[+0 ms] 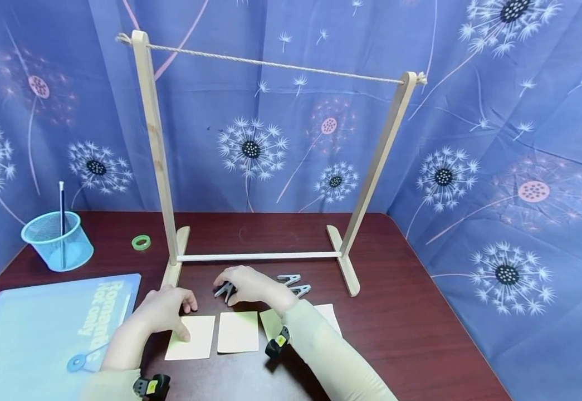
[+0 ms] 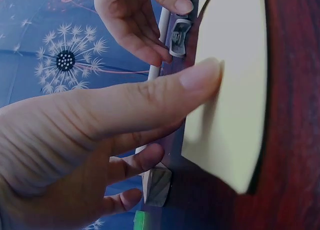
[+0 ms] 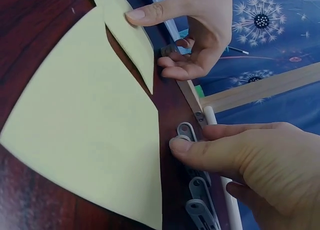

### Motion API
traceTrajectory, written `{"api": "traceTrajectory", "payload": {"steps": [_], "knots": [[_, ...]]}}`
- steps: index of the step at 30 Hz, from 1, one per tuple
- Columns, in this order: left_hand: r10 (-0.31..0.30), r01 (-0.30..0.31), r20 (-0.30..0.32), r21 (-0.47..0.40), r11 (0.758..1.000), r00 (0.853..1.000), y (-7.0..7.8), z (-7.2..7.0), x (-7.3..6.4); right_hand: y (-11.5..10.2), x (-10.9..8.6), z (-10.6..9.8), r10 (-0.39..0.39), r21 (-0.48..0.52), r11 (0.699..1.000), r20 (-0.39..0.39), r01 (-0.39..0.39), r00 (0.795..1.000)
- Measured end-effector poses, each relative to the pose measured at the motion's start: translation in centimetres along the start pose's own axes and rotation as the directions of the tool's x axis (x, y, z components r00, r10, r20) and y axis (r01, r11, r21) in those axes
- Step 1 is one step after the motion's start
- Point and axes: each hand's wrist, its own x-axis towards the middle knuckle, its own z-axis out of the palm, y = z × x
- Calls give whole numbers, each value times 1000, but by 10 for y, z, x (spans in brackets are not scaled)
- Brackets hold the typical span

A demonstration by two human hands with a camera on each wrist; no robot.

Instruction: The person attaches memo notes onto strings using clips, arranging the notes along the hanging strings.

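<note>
In the head view, my left hand (image 1: 162, 312) is over the leftmost yellow paper square (image 1: 197, 342). Its thumb touches the paper in the left wrist view, while the other fingers are loosely bent past the far edge. My right hand (image 1: 248, 285) pinches a grey clothespin (image 1: 225, 289) low over the table, behind the second paper square (image 1: 238, 333). More grey clothespins (image 1: 301, 290) lie to its right, partly behind the forearm. Another paper square (image 1: 269, 323) and one farther right (image 1: 328, 316) are partly covered by my right sleeve.
A wooden frame (image 1: 157, 150) stands behind the hands, with a rope (image 1: 270, 64) strung across its top and a white bar (image 1: 258, 257) low down. At left are a light-blue folder (image 1: 35, 328), a blue mesh cup (image 1: 77, 253) holding a pencil, and a green tape roll (image 1: 141, 242).
</note>
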Motion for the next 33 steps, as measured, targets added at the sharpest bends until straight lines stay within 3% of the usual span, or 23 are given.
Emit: {"api": "traceTrajectory", "payload": {"steps": [14,27,33], "knots": [[4,-3,-22,18,1000,1000,-2,-6,2,-4,5,-6,-50,-58,997,6,50,999],[-26,27,-41,28,999,999,1,8,-5,-7,0,8,-82,-78,994,-14,81,997],[-13,14,-51,20,1000,999,2,6,-2,-6,0,6,-112,-115,987,-33,108,993]]}}
